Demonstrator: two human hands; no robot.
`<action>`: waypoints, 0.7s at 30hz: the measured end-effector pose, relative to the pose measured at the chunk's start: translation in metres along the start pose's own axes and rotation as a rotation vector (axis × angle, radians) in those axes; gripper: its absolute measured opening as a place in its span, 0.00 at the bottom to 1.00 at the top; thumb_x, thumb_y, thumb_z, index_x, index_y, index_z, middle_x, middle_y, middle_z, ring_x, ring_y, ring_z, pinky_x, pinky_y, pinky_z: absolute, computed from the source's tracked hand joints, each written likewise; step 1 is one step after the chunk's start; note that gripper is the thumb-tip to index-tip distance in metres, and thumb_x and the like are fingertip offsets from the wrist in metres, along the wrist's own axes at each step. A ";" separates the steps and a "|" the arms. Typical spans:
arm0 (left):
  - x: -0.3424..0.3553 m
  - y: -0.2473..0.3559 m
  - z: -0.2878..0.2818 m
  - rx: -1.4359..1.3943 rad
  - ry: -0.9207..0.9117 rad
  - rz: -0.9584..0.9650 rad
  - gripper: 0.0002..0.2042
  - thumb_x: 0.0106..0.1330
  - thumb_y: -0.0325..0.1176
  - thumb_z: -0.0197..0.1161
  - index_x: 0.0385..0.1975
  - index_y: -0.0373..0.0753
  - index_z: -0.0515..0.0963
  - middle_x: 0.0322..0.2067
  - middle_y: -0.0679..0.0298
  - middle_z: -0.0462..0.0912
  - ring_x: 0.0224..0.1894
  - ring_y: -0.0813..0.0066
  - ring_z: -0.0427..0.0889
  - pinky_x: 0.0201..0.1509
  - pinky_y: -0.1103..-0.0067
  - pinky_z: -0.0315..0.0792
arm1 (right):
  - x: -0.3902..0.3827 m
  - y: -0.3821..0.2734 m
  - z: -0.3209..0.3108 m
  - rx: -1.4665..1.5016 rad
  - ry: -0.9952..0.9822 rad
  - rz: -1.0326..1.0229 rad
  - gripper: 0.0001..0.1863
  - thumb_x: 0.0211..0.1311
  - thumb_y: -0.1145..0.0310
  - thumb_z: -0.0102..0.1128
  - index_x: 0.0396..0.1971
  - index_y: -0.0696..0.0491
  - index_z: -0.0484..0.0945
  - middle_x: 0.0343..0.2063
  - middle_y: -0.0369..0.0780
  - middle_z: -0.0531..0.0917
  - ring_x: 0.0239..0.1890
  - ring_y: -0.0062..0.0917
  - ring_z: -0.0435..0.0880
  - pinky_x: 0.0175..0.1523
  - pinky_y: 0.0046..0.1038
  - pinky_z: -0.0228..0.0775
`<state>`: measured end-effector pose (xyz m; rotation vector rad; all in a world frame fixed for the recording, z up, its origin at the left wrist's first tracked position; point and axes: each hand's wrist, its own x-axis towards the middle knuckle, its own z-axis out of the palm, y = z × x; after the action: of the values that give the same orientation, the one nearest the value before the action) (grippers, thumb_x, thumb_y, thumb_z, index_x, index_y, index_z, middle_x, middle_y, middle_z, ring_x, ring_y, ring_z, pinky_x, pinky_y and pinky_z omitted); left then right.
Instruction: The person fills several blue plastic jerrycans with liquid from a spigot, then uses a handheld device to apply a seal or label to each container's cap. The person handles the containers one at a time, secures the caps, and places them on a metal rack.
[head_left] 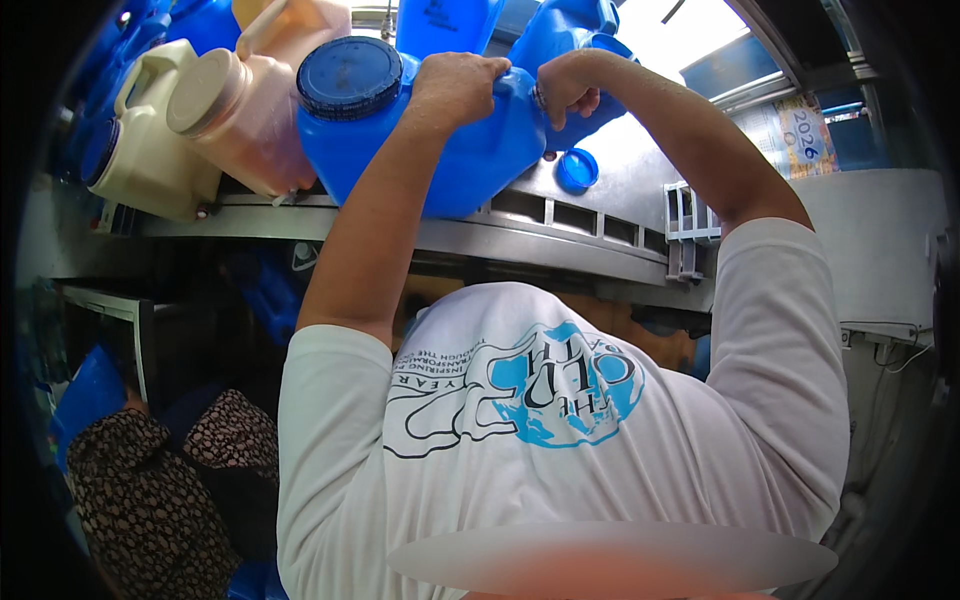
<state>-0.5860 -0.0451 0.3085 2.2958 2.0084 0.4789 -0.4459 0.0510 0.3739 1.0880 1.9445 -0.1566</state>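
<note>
A large blue plastic jug (430, 165) with a wide, dark blue screw lid (350, 78) stands on the metal counter in front of me. My left hand (455, 90) is closed over its top, probably round the handle, which the hand hides. At the jug's right end is my right hand (572, 82), its fingers curled inward; what they grip, if anything, is hidden. Below that hand a small round blue cap (577, 171) lies on the counter. Another blue jug (560, 45) is behind my right hand.
On the left stand a cream jug (155, 140) and a peach-tinted translucent jug (265, 125), with more blue containers behind. A slotted metal edge (570, 215) runs along the counter front. A white rack (690, 230) hangs at right. A person in patterned clothing (150, 500) is at lower left.
</note>
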 end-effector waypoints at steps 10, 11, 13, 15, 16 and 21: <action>-0.001 0.000 0.002 -0.002 0.055 0.015 0.20 0.58 0.32 0.59 0.53 0.55 0.78 0.40 0.62 0.86 0.44 0.63 0.85 0.43 0.67 0.79 | 0.002 0.001 0.049 -0.261 0.804 -0.157 0.14 0.44 0.65 0.70 0.33 0.53 0.83 0.30 0.43 0.86 0.37 0.36 0.87 0.40 0.38 0.79; -0.001 0.000 0.002 -0.011 0.023 0.011 0.23 0.56 0.32 0.61 0.55 0.55 0.76 0.41 0.61 0.86 0.44 0.62 0.85 0.44 0.66 0.78 | 0.002 0.002 0.045 -0.239 0.733 -0.174 0.13 0.45 0.66 0.70 0.33 0.53 0.84 0.31 0.43 0.86 0.38 0.36 0.87 0.41 0.38 0.79; 0.002 0.002 -0.001 -0.008 0.002 -0.002 0.26 0.55 0.33 0.62 0.58 0.55 0.75 0.42 0.60 0.85 0.44 0.61 0.85 0.45 0.66 0.78 | 0.002 0.004 0.034 -0.211 0.586 -0.150 0.10 0.47 0.67 0.68 0.31 0.51 0.87 0.32 0.43 0.87 0.38 0.36 0.88 0.42 0.37 0.79; 0.001 0.004 -0.003 0.001 0.004 0.008 0.26 0.55 0.33 0.63 0.58 0.55 0.75 0.40 0.60 0.85 0.43 0.60 0.85 0.45 0.65 0.78 | 0.006 0.002 0.022 -0.281 0.345 -0.092 0.15 0.43 0.65 0.71 0.34 0.50 0.87 0.32 0.43 0.87 0.39 0.35 0.88 0.43 0.35 0.80; 0.001 0.006 -0.004 0.001 0.011 0.006 0.26 0.55 0.34 0.63 0.58 0.54 0.75 0.40 0.60 0.85 0.43 0.59 0.85 0.45 0.65 0.78 | 0.009 0.004 0.019 -0.275 0.288 -0.112 0.16 0.41 0.65 0.72 0.34 0.52 0.86 0.30 0.44 0.86 0.36 0.36 0.87 0.40 0.36 0.79; -0.016 0.024 -0.006 -0.021 0.089 -0.045 0.26 0.53 0.37 0.65 0.56 0.48 0.75 0.37 0.56 0.84 0.40 0.56 0.85 0.44 0.64 0.78 | 0.031 0.013 0.003 -0.057 -0.052 -0.056 0.23 0.41 0.62 0.75 0.36 0.61 0.83 0.31 0.47 0.84 0.32 0.36 0.85 0.37 0.38 0.79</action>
<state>-0.5662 -0.0656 0.3163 2.2506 2.0790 0.6066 -0.4416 0.0772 0.3526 0.9833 1.9223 -0.1573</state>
